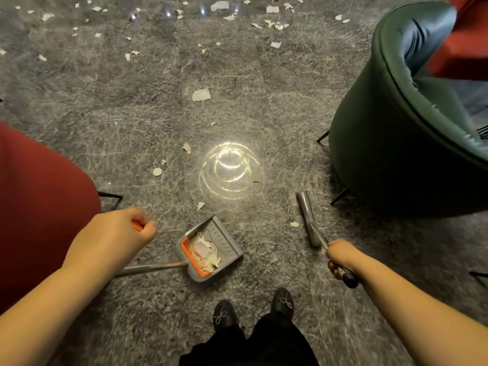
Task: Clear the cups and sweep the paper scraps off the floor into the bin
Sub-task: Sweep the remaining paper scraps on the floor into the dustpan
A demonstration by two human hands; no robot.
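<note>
My left hand [120, 231] is clenched round the orange grip of the dustpan [210, 247] handle; my right hand [340, 256] grasps the broom [309, 220] handle. A red chair [39, 202] crowds my left, a green armchair [383, 154] my right. The pan on the floor holds torn paper scraps [208, 250]; more, possibly blurred, litter the floor ahead.

Room dim. Overhead lamp throws ringed glare on the glossy floor [229, 171]. Green armchair [396, 143] casts deep shadow. Edges bow outward; far scraps [219, 6] blurred.
</note>
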